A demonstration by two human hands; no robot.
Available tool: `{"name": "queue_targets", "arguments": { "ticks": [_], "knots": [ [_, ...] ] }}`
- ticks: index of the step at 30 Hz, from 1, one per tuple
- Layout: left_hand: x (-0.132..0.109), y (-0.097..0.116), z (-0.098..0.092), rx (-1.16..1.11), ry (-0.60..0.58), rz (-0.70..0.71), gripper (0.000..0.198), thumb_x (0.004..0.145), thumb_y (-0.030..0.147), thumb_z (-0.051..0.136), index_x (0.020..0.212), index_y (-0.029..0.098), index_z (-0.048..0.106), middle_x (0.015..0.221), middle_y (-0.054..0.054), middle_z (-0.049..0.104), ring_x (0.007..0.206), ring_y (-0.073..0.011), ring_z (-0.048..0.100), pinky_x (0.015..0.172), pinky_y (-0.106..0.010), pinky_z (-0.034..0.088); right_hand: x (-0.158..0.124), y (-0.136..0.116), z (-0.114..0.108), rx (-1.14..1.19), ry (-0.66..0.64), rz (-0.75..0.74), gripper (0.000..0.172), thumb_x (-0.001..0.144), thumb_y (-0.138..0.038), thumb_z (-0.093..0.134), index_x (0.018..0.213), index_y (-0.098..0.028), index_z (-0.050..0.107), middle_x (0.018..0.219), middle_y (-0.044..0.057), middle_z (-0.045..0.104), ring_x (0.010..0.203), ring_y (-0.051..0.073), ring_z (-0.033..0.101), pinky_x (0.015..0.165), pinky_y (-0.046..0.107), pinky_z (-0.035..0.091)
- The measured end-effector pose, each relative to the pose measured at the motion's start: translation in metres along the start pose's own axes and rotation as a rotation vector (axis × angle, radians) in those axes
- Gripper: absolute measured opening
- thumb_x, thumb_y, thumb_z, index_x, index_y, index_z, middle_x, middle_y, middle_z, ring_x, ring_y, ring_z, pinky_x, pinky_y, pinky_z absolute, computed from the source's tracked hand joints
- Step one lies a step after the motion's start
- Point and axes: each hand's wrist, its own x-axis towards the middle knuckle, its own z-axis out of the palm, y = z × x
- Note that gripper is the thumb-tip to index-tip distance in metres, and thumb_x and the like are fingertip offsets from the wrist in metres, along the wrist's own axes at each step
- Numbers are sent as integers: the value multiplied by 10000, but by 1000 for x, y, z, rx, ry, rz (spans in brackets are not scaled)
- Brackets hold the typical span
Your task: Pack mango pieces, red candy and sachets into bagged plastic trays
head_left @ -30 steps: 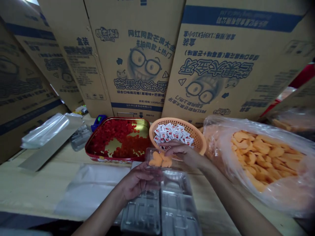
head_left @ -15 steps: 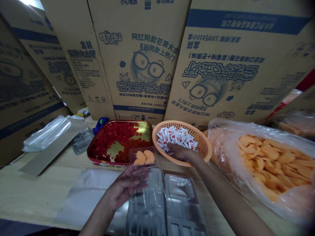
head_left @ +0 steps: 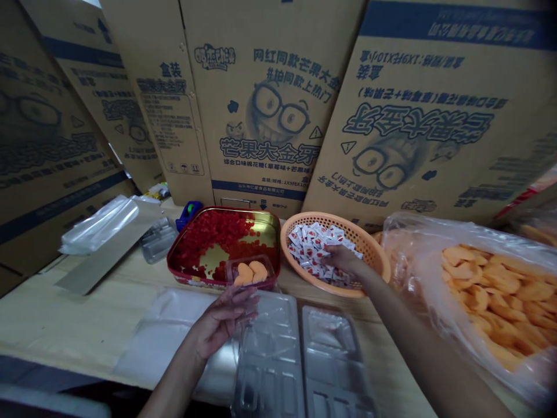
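Note:
My left hand [head_left: 224, 322] holds the near end of a small clear tray [head_left: 270, 271] with orange curved pieces [head_left: 251, 273] in it. That tray overlaps the front edge of a red-rimmed tin [head_left: 174, 255] of red bits [head_left: 217, 229]. Over at the orange basket [head_left: 378, 255], my right hand [head_left: 343, 259] reaches in with its fingers closed at the small white packets [head_left: 311, 247]; whether a packet is between them is hidden. Two larger clear moulded trays, one on the left [head_left: 270, 348] and one on the right [head_left: 333, 360], lie in front of me.
Printed cardboard boxes [head_left: 278, 116] stand along the back. At right is a plastic bag [head_left: 418, 255] of orange pieces. Clear wrappers [head_left: 102, 223], a cardboard strip [head_left: 108, 249] and a blue tape dispenser [head_left: 188, 215] are at left. A white sheet [head_left: 156, 331] lies near the table edge.
The view has shifted, so the scene sits further right. My right hand has drawn back slightly among the packets, its fingers now nearer together. My left hand keeps the small tray.

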Motion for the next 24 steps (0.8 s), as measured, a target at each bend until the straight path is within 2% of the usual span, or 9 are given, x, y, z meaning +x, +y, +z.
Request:
{"name": "queue_targets", "arguments": {
  "ticks": [4, 7, 10, 12, 14, 17, 20, 22, 24],
  "knots": [
    [3, -1, -6, 5, -66, 15, 521, 636, -47, 593, 1089, 203, 535, 1268, -89, 540, 1168, -256, 501, 1013, -454, 342, -21, -31, -2, 181, -27, -33, 304, 636, -444, 633, 776, -177, 594, 567, -26, 516, 471, 90, 406, 422, 210, 343],
    [3, -1, -4, 3, -114, 37, 568, 613, -53, 574, 1099, 238, 541, 1283, -69, 526, 1185, -262, 481, 984, -473, 367, -44, -72, 16, 272, -265, -141, 239, 630, -396, 638, 732, -182, 606, 577, -25, 549, 459, 87, 417, 403, 200, 314],
    [2, 0, 3, -3, -124, 40, 580, 582, -66, 547, 1065, 254, 553, 1269, -42, 533, 1193, -272, 466, 939, -494, 403, -61, -111, 45, 165, -504, -330, 103, 652, -279, 603, 672, -182, 631, 600, -23, 589, 517, 101, 478, 455, 201, 357],
    [0, 1, 7, 8, -106, 35, 593, 555, -74, 541, 1046, 258, 559, 1220, -21, 566, 1157, -267, 497, 927, -478, 416, -64, -127, 65, 65, -564, -453, 87, 646, -204, 586, 691, -192, 660, 642, -18, 623, 582, 119, 522, 506, 208, 383],
    [-3, 1, 10, 26, -85, 31, 600, 538, -73, 545, 1034, 264, 565, 1141, 2, 608, 1099, -257, 539, 921, -453, 424, -62, -133, 81, -20, -552, -530, 159, 614, -140, 588, 734, -202, 674, 680, -13, 641, 626, 134, 546, 541, 218, 397],
    [-7, 2, 9, 29, -92, 33, 591, 547, -65, 552, 1033, 271, 570, 1013, 19, 648, 1018, -237, 579, 912, -447, 429, -56, -132, 91, -65, -505, -543, 277, 583, -90, 601, 829, -203, 658, 762, -3, 648, 680, 145, 565, 594, 234, 411],
    [-11, 4, 5, 9, -117, 46, 599, 554, -69, 550, 1047, 270, 568, 987, 15, 651, 1021, -228, 577, 925, -457, 414, -54, -128, 86, 29, -464, -529, 191, 658, -155, 582, 843, -188, 616, 800, 4, 632, 724, 147, 562, 643, 251, 420],
    [-13, 7, 2, -1, -118, 61, 610, 552, -72, 555, 1061, 266, 563, 1011, 4, 650, 1049, -231, 564, 934, -467, 403, -56, -129, 84, 150, -366, -517, 114, 728, -229, 538, 823, -185, 584, 804, 5, 612, 742, 145, 549, 671, 259, 422],
    [-15, 9, -1, -12, -108, 79, 617, 557, -71, 558, 1076, 263, 556, 1035, -7, 647, 1056, -230, 561, 938, -481, 395, -59, -130, 88, 268, -258, -478, 152, 779, -301, 488, 858, -191, 556, 820, 8, 590, 752, 144, 537, 683, 266, 425]
  ]
}}
